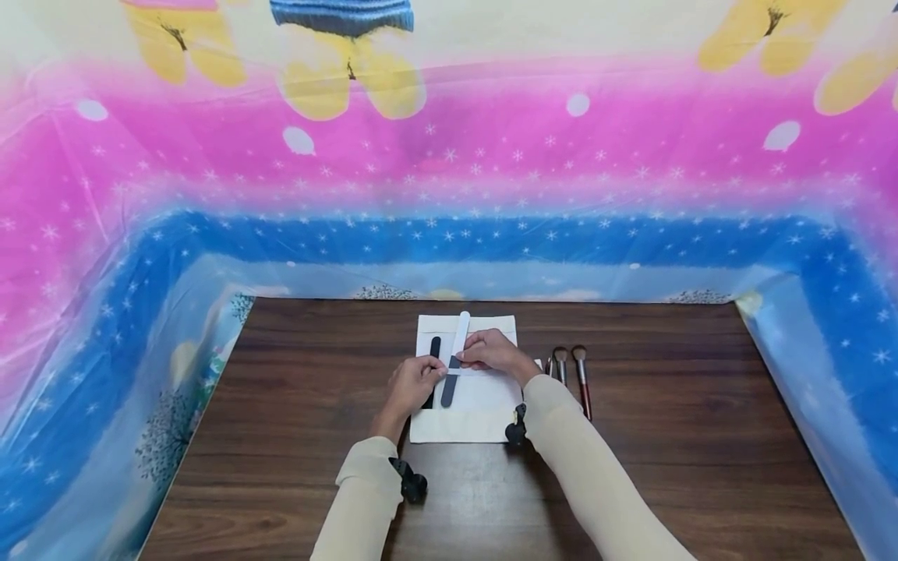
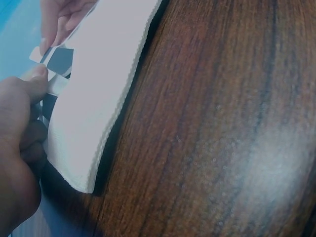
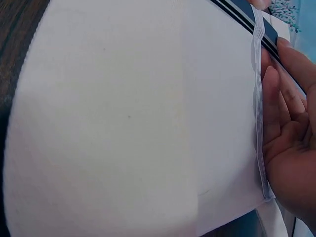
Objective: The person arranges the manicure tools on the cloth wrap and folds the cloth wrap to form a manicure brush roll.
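A cream fabric organizer (image 1: 463, 427) lies unfolded on the table, with a white elastic band (image 3: 258, 98) across its middle. A long nail file (image 1: 460, 335), white above and dark grey below, passes under the band at a slight tilt. My right hand (image 1: 494, 351) pinches this file just above the band, thumb on its face in the right wrist view. The left hand (image 1: 414, 382) pinches the elastic band beside the file; its thumb shows against the band in the left wrist view. A black nail file (image 1: 435, 347) lies left of it, partly hidden by the left hand.
Several makeup brushes (image 1: 581, 374) lie right of the organizer, partly hidden behind the right sleeve. The brown wooden table (image 1: 295, 436) meets a colourful printed sheet (image 1: 449, 241) at its back and sides. Each wrist carries a small black camera (image 1: 414, 485).
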A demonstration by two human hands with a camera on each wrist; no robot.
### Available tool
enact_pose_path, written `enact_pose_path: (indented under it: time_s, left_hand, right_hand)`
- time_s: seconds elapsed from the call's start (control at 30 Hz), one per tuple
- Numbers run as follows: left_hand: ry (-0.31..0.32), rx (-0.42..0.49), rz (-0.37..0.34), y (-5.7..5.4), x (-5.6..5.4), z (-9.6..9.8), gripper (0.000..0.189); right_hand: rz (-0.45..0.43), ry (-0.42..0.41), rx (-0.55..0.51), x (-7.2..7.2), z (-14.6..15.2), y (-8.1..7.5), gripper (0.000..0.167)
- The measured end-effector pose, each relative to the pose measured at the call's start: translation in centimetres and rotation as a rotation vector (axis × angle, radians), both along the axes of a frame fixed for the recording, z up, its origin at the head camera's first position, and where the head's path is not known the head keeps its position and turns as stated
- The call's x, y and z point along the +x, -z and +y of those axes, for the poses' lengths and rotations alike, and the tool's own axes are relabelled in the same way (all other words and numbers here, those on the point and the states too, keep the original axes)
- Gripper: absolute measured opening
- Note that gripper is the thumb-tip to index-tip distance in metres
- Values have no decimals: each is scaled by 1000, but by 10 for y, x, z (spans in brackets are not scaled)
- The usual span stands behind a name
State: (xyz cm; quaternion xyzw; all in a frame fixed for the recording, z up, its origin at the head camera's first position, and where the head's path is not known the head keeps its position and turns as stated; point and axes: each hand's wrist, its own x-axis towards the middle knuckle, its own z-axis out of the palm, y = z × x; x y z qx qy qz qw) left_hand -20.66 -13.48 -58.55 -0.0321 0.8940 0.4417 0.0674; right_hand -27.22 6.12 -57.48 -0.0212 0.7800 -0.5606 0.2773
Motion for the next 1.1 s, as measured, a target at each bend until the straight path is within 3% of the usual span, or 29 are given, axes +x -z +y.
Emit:
enact_pose_path:
  time_s: [0.33,0.7,0.87,1.1]
  left_hand:
    - [-3,0,0,0,-1,-3,11]
    - [-17,45,16,-1,-2,-5,11]
    - [-8,66,10,-1,0,-5,11]
    - [7,85,7,1,0,-4,11]
  right_hand:
    - [-11,-29,4,-2,-2,-1,20]
    - [-41,158,-164,1,-17,-3,41]
    - [-53,233,-176,-2,-23,-7,53]
    - [-5,317,-182,-6,-28,-4,47]
